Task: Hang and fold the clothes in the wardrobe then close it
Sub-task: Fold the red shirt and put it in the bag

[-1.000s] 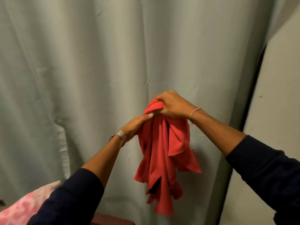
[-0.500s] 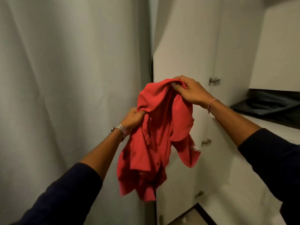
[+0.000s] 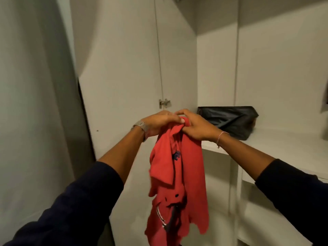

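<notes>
At frame centre, our left hand and right hand both pinch the red shirt at its top; it hangs bunched before the open wardrobe's shelf. We'd find the shoulders and shake it flat before folding

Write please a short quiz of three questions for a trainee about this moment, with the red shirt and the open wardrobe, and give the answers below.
1. True or false: both hands grip the red shirt at its top.
2. What lies on the wardrobe shelf? A) a dark bag B) a stack of towels C) a pair of shoes
3. Fill in: the shirt hangs ____ from the hands, bunched, not folded.

Key
1. True: the left hand and the right hand meet at the top of the shirt and hold it.
2. A: the dark bag lies on the shelf, behind the right hand.
3. down
</notes>
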